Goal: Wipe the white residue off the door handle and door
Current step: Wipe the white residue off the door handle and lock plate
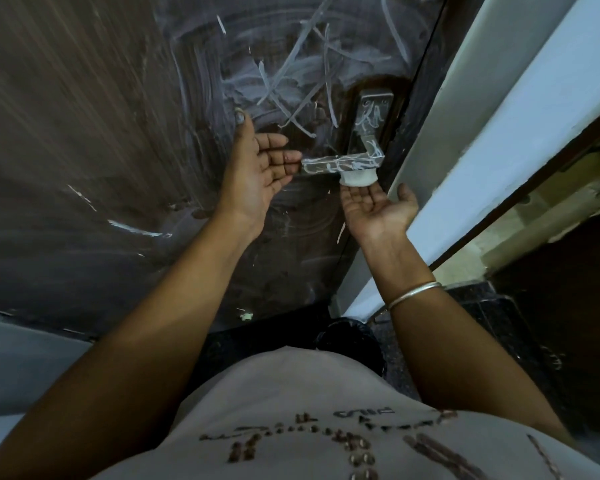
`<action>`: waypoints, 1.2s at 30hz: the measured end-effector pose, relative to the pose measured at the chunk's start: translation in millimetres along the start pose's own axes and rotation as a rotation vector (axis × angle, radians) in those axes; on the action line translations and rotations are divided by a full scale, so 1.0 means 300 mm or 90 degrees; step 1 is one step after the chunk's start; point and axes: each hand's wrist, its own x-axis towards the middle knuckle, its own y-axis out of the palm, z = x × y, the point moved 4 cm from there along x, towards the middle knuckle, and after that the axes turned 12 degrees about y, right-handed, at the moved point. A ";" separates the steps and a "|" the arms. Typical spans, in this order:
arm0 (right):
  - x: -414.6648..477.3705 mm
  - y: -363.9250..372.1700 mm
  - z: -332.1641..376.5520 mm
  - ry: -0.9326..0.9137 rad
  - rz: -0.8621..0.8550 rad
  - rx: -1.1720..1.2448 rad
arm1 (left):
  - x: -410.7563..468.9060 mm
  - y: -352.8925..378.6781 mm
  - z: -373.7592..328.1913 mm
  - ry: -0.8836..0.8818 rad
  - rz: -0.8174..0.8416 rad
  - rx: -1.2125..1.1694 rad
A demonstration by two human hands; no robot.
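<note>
So the door handle (340, 164) sits around 1 o'clock from the middle of the view, a lever on the dark door (118, 133), and it's got white squiggles all along it and on its backplate. More white residue (291, 88) is streaked over the door at 12 o'clock above the lever. The person's left hand (260, 174) is at 11 o'clock, fingers relaxed and gripping nothing, fingertips touching the lever's free end. Their right hand (374, 209) is at 2 o'clock, palm up and flat, fingers under a white wad (357, 177) pressed against the lever's underside. A bangle (414, 294) sits on that forearm.
</note>
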 end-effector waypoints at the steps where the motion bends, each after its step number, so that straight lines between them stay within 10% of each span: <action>1: 0.001 0.002 -0.002 -0.006 0.000 0.005 | 0.001 0.000 0.002 0.002 -0.002 -0.001; 16: 0.014 0.006 -0.094 0.047 -0.071 -0.124 | -0.009 -0.016 0.102 -0.029 -0.060 0.063; 25: 0.052 0.022 -0.086 0.033 -0.057 -0.222 | -0.040 0.133 0.195 -0.024 0.146 0.135; 36: 0.011 -0.040 -0.069 0.107 -0.031 -0.249 | -0.047 0.193 0.258 -0.044 0.146 0.133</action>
